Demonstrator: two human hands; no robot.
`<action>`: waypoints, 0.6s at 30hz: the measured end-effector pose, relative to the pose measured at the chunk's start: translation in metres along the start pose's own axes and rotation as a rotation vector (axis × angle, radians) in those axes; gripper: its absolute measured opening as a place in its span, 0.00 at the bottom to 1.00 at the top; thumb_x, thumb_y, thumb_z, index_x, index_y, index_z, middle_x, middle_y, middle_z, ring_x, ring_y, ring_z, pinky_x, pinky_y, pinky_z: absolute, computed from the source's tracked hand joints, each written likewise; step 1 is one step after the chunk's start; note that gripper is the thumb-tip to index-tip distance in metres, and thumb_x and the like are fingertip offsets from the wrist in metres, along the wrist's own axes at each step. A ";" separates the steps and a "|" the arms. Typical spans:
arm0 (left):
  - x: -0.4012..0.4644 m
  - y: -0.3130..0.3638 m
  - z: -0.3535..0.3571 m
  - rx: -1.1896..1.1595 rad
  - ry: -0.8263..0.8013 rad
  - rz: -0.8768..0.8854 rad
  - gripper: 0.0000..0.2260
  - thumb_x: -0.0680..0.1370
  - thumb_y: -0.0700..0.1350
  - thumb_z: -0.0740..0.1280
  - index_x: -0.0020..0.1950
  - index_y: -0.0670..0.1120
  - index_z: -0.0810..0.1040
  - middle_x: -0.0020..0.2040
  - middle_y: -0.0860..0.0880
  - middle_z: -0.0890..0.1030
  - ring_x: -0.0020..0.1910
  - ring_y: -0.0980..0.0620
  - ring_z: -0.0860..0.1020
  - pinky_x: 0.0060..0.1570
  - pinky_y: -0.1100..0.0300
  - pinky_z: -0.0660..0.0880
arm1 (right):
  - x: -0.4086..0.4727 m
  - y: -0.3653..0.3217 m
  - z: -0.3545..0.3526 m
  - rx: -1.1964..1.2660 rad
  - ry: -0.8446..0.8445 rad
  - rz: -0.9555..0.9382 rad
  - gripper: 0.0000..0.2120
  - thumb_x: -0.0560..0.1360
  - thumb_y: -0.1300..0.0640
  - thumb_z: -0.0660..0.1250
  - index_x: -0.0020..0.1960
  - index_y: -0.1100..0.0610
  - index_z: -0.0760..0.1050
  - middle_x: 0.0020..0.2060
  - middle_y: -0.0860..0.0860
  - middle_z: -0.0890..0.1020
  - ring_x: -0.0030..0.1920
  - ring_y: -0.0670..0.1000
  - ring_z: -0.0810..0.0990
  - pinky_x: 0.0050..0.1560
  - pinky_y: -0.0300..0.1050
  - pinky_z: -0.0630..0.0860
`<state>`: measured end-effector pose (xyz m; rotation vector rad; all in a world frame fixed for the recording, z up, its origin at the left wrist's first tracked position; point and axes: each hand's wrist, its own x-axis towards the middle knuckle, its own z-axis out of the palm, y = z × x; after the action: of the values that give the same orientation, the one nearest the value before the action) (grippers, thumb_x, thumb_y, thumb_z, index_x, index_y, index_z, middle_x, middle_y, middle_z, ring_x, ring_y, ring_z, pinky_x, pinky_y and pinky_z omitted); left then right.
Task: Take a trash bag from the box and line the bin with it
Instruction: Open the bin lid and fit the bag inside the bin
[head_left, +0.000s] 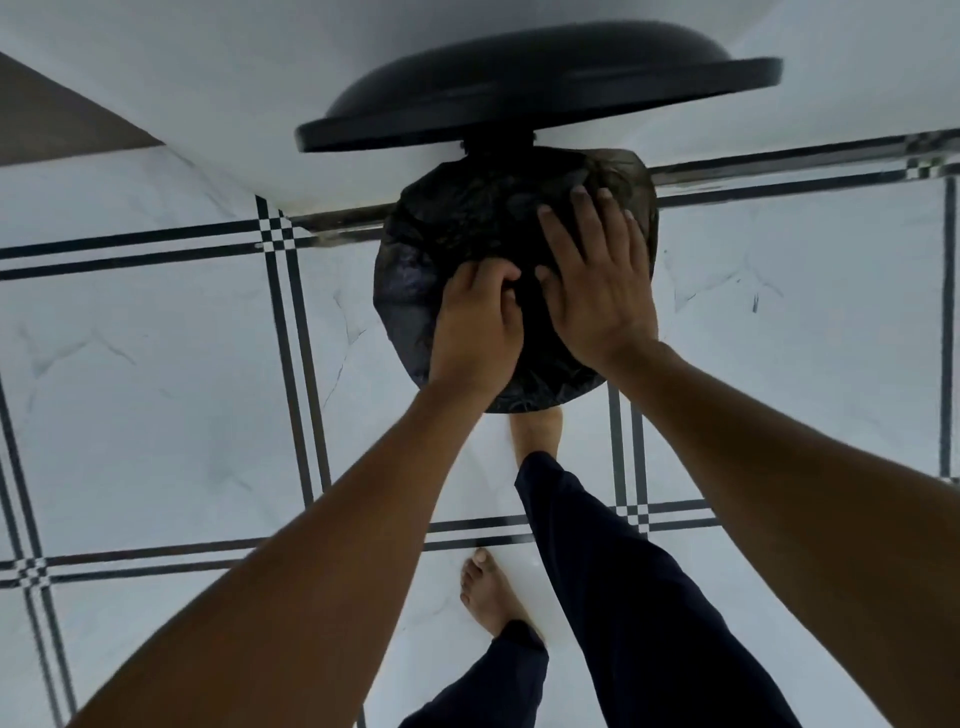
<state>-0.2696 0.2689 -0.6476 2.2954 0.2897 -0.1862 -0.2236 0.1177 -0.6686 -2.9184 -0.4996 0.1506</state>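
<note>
Black plastic trash bag (467, 228) over round bin: left hand (475, 327) fingers pinch film, right hand (597, 280) fingers spread flat; seat evenly, gently.

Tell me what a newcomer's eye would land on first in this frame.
Two bare hands meet over the round bin draped in crinkled black plastic trash bag at centre: the left hand grips the plastic with curled fingers, and the right hand lies on it with fingers spread. Right behind, the bin's black domed lid stands open against the white wall. Below, one bare foot reaches under the bin's near edge.
</note>
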 end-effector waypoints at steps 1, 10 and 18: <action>0.002 -0.006 0.006 0.091 -0.078 -0.039 0.12 0.80 0.41 0.64 0.63 0.44 0.77 0.61 0.43 0.78 0.58 0.40 0.77 0.60 0.45 0.75 | -0.002 0.005 0.005 -0.021 -0.049 -0.020 0.28 0.85 0.45 0.52 0.81 0.56 0.58 0.80 0.62 0.61 0.80 0.64 0.57 0.79 0.62 0.55; 0.019 -0.041 0.026 0.753 -0.417 -0.289 0.46 0.69 0.73 0.66 0.79 0.48 0.62 0.80 0.39 0.60 0.77 0.36 0.59 0.73 0.40 0.59 | -0.002 0.017 0.028 -0.252 -0.124 -0.030 0.32 0.85 0.44 0.46 0.82 0.62 0.49 0.82 0.61 0.54 0.82 0.60 0.49 0.81 0.62 0.47; 0.018 -0.029 0.038 0.271 -0.155 -0.013 0.12 0.78 0.37 0.62 0.58 0.42 0.81 0.59 0.41 0.80 0.59 0.40 0.78 0.56 0.48 0.77 | -0.003 0.017 0.027 -0.239 -0.096 -0.036 0.31 0.85 0.47 0.47 0.82 0.63 0.50 0.82 0.61 0.54 0.82 0.60 0.49 0.81 0.61 0.47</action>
<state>-0.2613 0.2620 -0.6979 2.5293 0.2095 -0.4305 -0.2241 0.1051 -0.6979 -3.1436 -0.6250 0.2433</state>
